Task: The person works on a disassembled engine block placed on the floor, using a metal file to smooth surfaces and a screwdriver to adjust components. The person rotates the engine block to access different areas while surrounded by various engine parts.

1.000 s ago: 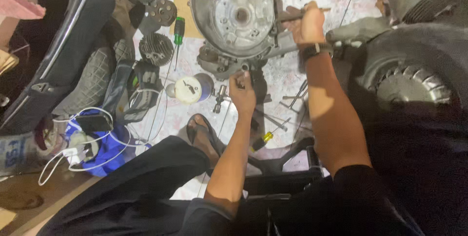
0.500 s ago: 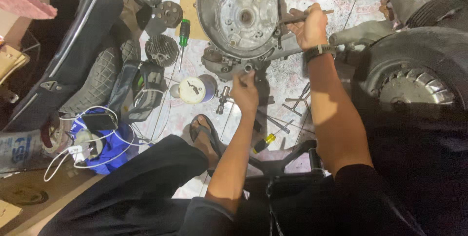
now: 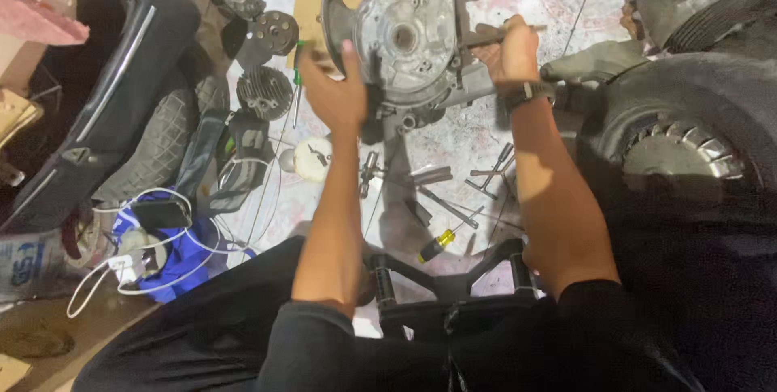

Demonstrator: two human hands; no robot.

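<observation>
Left hand (image 3: 338,93) has been lifted from below the engine casing (image 3: 405,36) to its nine o'clock edge, fingers loosely curled, while the right hand (image 3: 506,52) stays clamped on a rod (image 3: 486,34) at three o'clock.

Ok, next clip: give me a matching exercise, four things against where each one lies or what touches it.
Things:
1. engine casing
2. yellow-handled screwdriver
3. finned cylinder head
4. white cable

Places:
A. on the blue bag, lower left
B. on the floor between the forearms
C. under both hands, top centre
D. left of the left hand, beside the dark seat

Pairs: 1-C, 2-B, 3-D, 4-A
</observation>
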